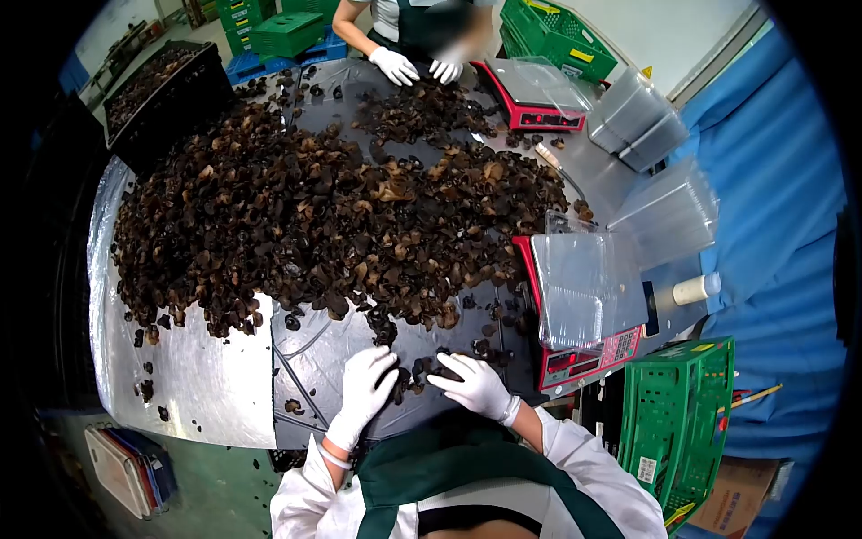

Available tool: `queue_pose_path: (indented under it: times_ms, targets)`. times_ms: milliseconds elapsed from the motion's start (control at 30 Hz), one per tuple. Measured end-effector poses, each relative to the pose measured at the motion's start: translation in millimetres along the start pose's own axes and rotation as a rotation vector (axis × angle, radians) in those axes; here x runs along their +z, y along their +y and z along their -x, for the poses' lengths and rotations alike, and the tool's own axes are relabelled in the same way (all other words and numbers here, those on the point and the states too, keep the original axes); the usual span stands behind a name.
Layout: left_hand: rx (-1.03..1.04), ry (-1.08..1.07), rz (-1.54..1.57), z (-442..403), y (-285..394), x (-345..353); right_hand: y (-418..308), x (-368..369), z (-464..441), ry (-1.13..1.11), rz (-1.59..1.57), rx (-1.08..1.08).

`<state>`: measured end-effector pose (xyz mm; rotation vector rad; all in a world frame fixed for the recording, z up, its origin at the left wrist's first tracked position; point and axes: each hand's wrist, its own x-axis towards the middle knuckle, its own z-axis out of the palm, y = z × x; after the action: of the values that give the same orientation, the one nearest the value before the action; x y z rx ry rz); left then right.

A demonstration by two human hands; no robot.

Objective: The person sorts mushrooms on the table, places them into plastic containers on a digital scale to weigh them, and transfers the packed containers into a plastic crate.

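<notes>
A wide heap of dark brown wood ear mushrooms (314,216) covers much of the table. My left hand (365,392), in a white glove, is at the near edge beside a few loose pieces. Its fingers point forward, with the thumb apart and no piece visible in its grasp. To its right, my right hand (478,388), also gloved, has its fingers stretched toward the left over a small scatter of mushrooms (420,368). The fingertips are close to these pieces; whether they touch cannot be made out.
A red scale (575,359) on my right carries clear plastic trays (588,292). Another red scale (539,90) stands farther back. Across the table, a co-worker's gloved hands (395,67) are at the heap. A black crate (171,108) is at far left, a green crate (678,431) at near right.
</notes>
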<state>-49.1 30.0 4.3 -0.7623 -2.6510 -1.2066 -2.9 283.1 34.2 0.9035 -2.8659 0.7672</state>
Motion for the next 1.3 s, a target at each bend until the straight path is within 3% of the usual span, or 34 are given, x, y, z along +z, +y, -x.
queue_pose_path:
  times_ms: [67, 267, 367, 467, 667, 833, 867, 1000, 1067, 1133, 1200, 1300]
  targets:
    - [0.017, 0.016, -0.052, -10.7, -6.3, 8.1, -0.4, -2.3, 2.7, 0.062, -0.038, 0.015]
    - [0.122, -0.240, -0.185, -21.6, 6.6, 19.2, 38.2, -15.5, 16.1, 0.203, 0.037, 0.493]
    - [0.191, -0.340, -0.255, -10.5, 2.1, 19.3, 41.4, -11.2, 31.3, 0.067, 0.127, 0.589]
    - [0.147, -0.253, -0.234, 4.3, -10.1, 13.4, 22.7, -13.8, 35.9, 0.003, 0.149, 0.644]
    - [-0.007, -0.108, -0.173, 27.2, -14.8, -8.4, 1.7, 14.2, 28.1, 0.086, 0.097, 0.460]
    - [-0.146, 0.092, -0.240, 44.1, -17.5, -18.2, -24.4, 21.7, 7.8, 0.013, -0.109, 0.046]
    - [-0.170, 0.121, -0.260, 48.6, -19.6, -19.4, -21.1, 20.9, 7.0, 0.009, -0.113, 0.039]
    - [-0.275, 0.130, -0.190, 67.9, -23.9, -16.5, 7.6, 5.6, -4.4, 0.375, -0.236, 0.284]
    - [-0.267, 0.084, -0.211, 71.0, -19.0, -15.1, 22.6, 5.2, -13.1, 0.358, -0.211, 0.385]
    - [-0.238, 0.052, -0.229, 69.0, -13.6, -13.6, 29.1, 11.2, -24.0, 0.289, -0.031, 0.319]
    - [-0.248, 0.077, -0.231, 65.4, -5.4, -15.4, 32.2, 28.0, -27.2, 0.158, 0.183, 0.293]
    - [-0.231, 0.190, -0.171, 63.3, 1.7, -25.6, 36.7, 31.4, -28.2, 0.207, 0.231, 0.266]
